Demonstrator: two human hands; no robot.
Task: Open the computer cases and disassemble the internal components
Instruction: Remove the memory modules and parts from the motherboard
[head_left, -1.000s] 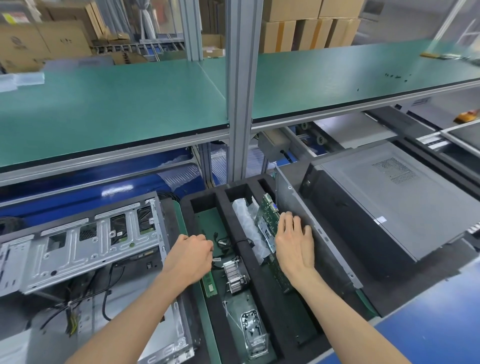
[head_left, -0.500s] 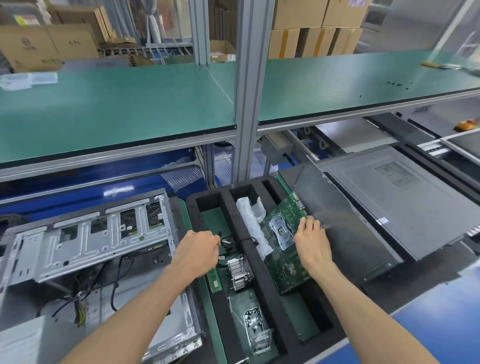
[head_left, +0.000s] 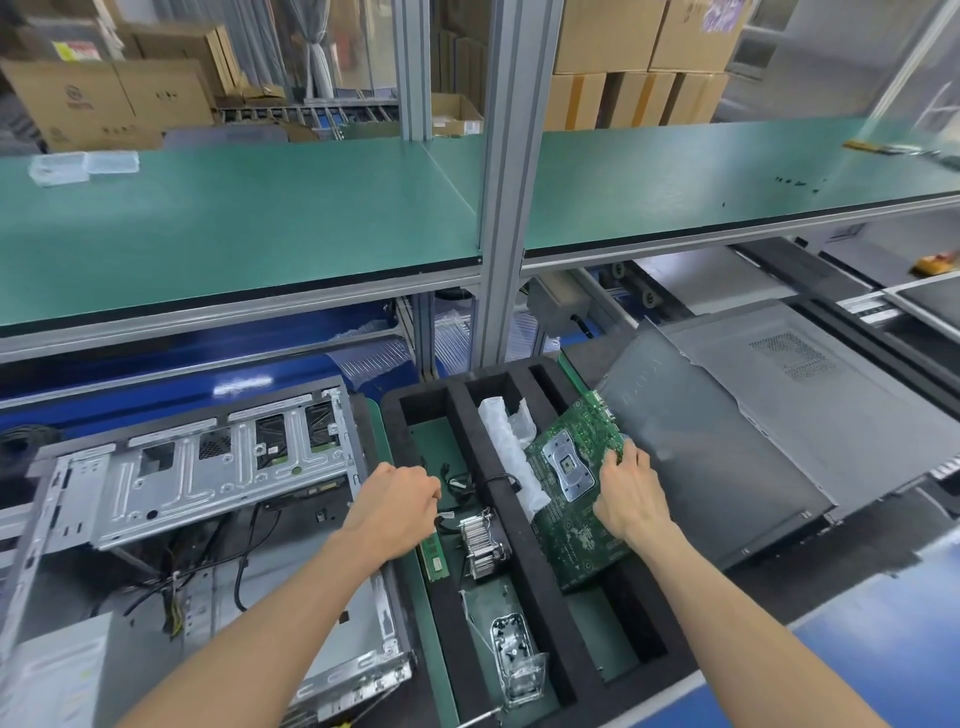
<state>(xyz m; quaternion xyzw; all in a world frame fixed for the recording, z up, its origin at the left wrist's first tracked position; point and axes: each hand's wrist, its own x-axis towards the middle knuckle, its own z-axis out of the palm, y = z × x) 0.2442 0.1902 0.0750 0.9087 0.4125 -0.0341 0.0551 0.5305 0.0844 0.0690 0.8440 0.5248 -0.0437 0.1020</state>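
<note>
The right hand (head_left: 631, 499) grips the motherboard (head_left: 574, 493) by its edge, tilting it over the foam tray (head_left: 524, 540) slot beneath, probably to spare its circuitry, while the left hand (head_left: 397, 501), curled, hovers beside the heatsink (head_left: 480, 540), contents hidden.

Bright, even light falls from overhead, with only soft shadows under the green shelf (head_left: 234, 228). Glare streaks the blue surface (head_left: 244, 385) beneath it on the left. The wide lens bows straight edges toward the corners. The far right is smeared and hazy; the far cardboard boxes (head_left: 639, 57) look soft.
</note>
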